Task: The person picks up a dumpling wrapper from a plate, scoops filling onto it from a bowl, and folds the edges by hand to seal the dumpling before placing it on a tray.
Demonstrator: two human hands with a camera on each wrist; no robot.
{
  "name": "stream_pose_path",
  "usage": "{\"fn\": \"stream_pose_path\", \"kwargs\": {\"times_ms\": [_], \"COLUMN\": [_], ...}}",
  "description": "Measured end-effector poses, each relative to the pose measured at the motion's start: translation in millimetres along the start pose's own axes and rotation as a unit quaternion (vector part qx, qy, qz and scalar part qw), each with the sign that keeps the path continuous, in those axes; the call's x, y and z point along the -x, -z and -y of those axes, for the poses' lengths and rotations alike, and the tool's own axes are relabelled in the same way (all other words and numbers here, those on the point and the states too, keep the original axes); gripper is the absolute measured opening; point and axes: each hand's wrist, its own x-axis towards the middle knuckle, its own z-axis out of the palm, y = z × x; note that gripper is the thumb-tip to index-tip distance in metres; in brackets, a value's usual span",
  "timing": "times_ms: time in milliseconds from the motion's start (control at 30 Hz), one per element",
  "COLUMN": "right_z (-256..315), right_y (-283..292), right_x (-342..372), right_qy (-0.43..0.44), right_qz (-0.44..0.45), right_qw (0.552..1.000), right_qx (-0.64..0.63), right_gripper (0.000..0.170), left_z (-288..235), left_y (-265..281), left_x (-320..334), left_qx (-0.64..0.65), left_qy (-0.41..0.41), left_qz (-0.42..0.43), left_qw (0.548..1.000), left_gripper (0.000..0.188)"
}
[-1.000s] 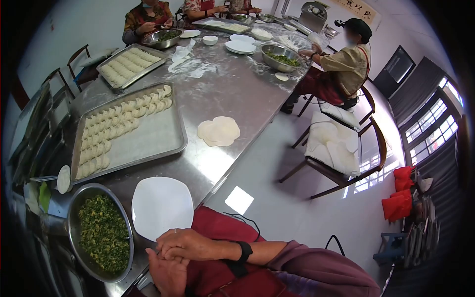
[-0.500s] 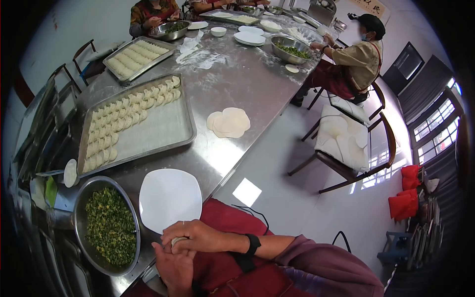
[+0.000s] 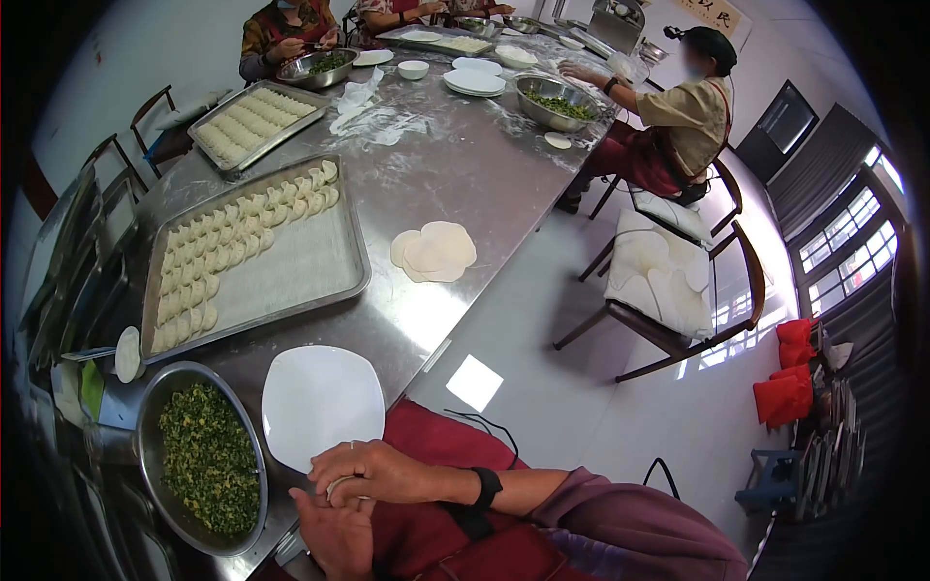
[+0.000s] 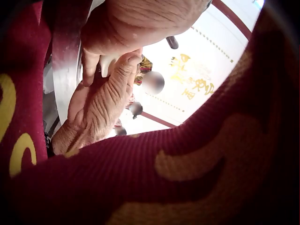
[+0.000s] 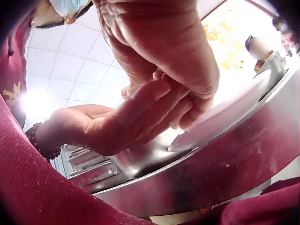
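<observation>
A pale piece of dough, partly seen as a dumpling (image 3: 338,484), is held between my two hands over my lap. My right hand (image 3: 376,474), with a black wristband, pinches it from above with curled fingers. Below is my left hand (image 3: 336,535), its thumb raised beside the dough (image 4: 107,64) in the left wrist view. Fingers hide most of the dumpling. In the right wrist view my right hand (image 5: 161,40) covers it, while my left hand (image 5: 119,124) supports from below. Nearest to both is a white plate (image 3: 323,407) at the table edge.
A steel bowl (image 3: 151,455) of chopped green filling stands left of the plate. Beyond lies a metal tray (image 3: 291,257) with rows of dumplings (image 3: 208,259). Round wrappers (image 3: 436,252) lie right of it. A seated person (image 3: 683,126) works at the far right, near chairs (image 3: 659,281).
My hands stay together; the dough, hidden a second ago, now shows between the right fingers. The view shifted and came back. The person at the far right has stretched an arm over the table.
</observation>
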Motion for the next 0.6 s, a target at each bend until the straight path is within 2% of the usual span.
{"fn": "stream_pose_path", "kwargs": {"times_ms": [100, 200, 300, 400, 433, 467, 500, 533, 567, 600], "right_z": [-9, -6, -10, -18, -7, 10, 21, 12, -12, -7], "right_y": [-2, 0, 1, -4, -3, 0, 1, 2, 0, -2], "right_x": [2, 0, -1, 3, 3, 4, 3, -1, 0, 1], "right_qy": [0.029, 0.017, 0.078, 0.123, 0.011, -0.104, -0.221, -0.164, 0.034, 0.022], "right_qz": [0.001, 0.027, 0.029, -0.004, 0.001, 0.009, 0.023, 0.041, 0.009, -0.004], "right_qw": [0.998, 0.997, 0.989, 0.980, 0.999, 0.993, 0.958, 0.978, 0.999, 1.000], "right_qx": [0.056, 0.073, 0.124, 0.158, 0.048, -0.064, -0.179, -0.119, 0.039, 0.012], "right_gripper": [0.011, 0.009, 0.010, 0.010, 0.010, 0.011, 0.012, 0.015, 0.014, 0.012], "left_z": [3, 2, -5, -4, -3, 0, 1, 1, 1, 0], "left_y": [8, 4, 8, 13, 7, -1, -8, -7, -13, -11], "left_x": [-3, -1, -2, -1, -1, 0, 4, 1, 2, 6], "left_qx": [0.044, 0.042, -0.023, -0.017, 0.002, 0.021, 0.041, 0.113, 0.067, 0.071], "left_qy": [-0.003, 0.026, 0.071, 0.065, 0.052, 0.037, 0.019, 0.019, 0.005, -0.002], "left_qz": [-0.031, -0.037, -0.022, -0.023, -0.026, -0.032, -0.047, 0.022, -0.049, -0.062], "left_qw": [0.999, 0.998, 0.997, 0.997, 0.998, 0.999, 0.998, 0.993, 0.997, 0.995], "left_gripper": [0.057, 0.058, 0.057, 0.054, 0.055, 0.055, 0.056, 0.056, 0.056, 0.056]}}
